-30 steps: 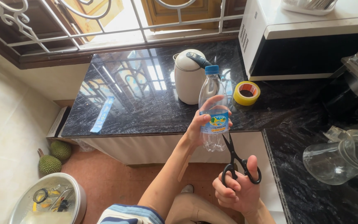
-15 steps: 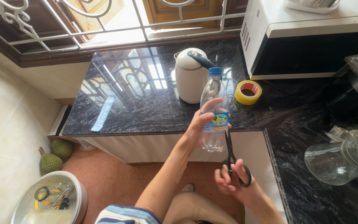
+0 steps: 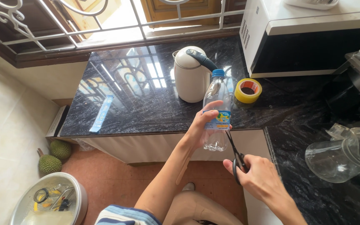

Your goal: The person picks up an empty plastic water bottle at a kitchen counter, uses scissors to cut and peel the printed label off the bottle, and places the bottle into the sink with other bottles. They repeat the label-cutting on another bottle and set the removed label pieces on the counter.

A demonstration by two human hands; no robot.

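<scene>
At the bottom left of the frame a round metal bowl [image 3: 48, 202] sits on the floor with small things inside. Just above it lie two green spiky fruits [image 3: 55, 156]. Higher up, on the left part of the black tabletop [image 3: 146, 112], a thin blue strip [image 3: 101, 113] lies flat.

Near the middle a cream kettle [image 3: 191, 75] stands on the tabletop. In front of it the left hand [image 3: 203, 125] holds a clear plastic bottle [image 3: 216, 110] with a blue cap. The fingers are wrapped around its middle, over the label. The bottle stands straight up in the air, cap on top, out past the tabletop edge and over the floor.

Just right of the bottle and lower in the frame, the right hand [image 3: 261, 179] holds black scissors [image 3: 234, 152], fingers through the loops. The blades point up and a bit left, and the tips touch the bottle's right side, near the bottom edge of the label. The blades look almost shut. So the bottle is up and to the left of the right hand, and the blades run slanted against the upright bottle.

Further right a yellow tape roll [image 3: 248, 90] lies on the tabletop, below a white microwave [image 3: 309, 37]. At the far right a clear glass jug [image 3: 344, 154] lies tipped over.
</scene>
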